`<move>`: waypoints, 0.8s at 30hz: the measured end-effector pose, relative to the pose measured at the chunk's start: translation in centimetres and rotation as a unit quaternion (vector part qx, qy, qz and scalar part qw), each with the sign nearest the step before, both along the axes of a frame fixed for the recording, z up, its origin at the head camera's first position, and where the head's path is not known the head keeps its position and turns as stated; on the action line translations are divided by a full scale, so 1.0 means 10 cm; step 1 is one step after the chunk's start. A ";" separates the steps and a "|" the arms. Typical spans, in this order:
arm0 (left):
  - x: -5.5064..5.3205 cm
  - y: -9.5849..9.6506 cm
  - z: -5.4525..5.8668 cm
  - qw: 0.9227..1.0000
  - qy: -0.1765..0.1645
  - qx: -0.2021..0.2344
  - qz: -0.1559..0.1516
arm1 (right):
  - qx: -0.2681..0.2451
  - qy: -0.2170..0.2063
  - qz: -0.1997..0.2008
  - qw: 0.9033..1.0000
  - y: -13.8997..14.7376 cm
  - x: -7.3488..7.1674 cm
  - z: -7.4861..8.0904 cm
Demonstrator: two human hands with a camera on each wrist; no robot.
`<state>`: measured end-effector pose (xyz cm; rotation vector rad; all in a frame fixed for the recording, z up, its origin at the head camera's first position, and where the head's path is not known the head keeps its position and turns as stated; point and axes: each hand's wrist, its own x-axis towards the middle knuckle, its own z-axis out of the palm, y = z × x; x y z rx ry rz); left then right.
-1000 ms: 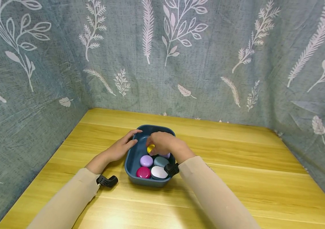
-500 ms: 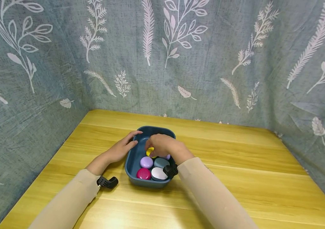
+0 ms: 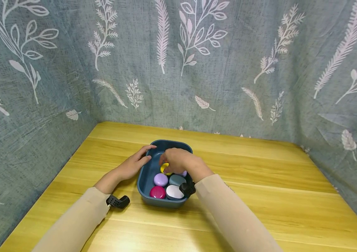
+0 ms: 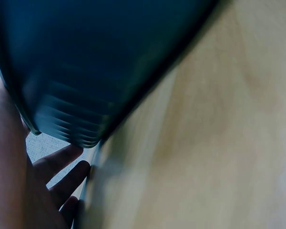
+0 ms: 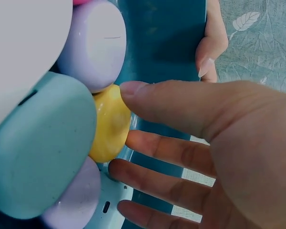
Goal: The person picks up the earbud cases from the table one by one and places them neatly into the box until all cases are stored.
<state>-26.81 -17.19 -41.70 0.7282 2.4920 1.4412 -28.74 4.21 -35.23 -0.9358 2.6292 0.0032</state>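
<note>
A dark blue bin point(image 3: 145, 190) stands on the table with several rounded, glossy, case-like things inside. My left hand point(image 3: 131, 166) rests at its left side, thumb and forefinger at the rim; in the left wrist view the other fingers point(image 4: 69, 183) spread outside its wall. My right hand point(image 3: 178, 159) reaches into the bin. In the right wrist view, thumb and forefinger touch the edge of a round yellow case point(image 5: 112, 121), the other fingers extended beside it. The yellow case lies against a lavender one point(image 5: 97, 45) and a teal oval one point(image 5: 47, 143).
A crimson case point(image 3: 157, 192) and a white oval one point(image 3: 174, 192) lie at the bin's near end. Another lavender case point(image 5: 78, 195) is partly hidden. The wooden table point(image 3: 260, 182) meets a leaf-patterned cloth point(image 3: 241, 105) at the back and sides.
The yellow case has shifted slightly towards the bin's near end with my right hand, mostly in the first half second. My left hand has stayed at the rim.
</note>
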 end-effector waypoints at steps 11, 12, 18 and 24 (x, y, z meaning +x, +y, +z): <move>-0.21 -0.03 -0.29 1.000 -0.004 0.005 0.009 | 0.000 0.007 0.010 1.000 0.01 0.02 0.05; -0.22 -0.03 -0.31 1.000 -0.001 0.005 0.011 | 0.000 0.009 0.012 1.000 0.01 0.03 0.06; -0.22 -0.04 -0.33 1.000 0.007 0.011 0.014 | -0.004 0.031 0.018 0.999 0.03 0.08 0.11; -0.21 -0.04 -0.31 1.000 0.011 0.009 0.012 | -0.019 0.038 0.014 0.999 0.08 0.12 0.18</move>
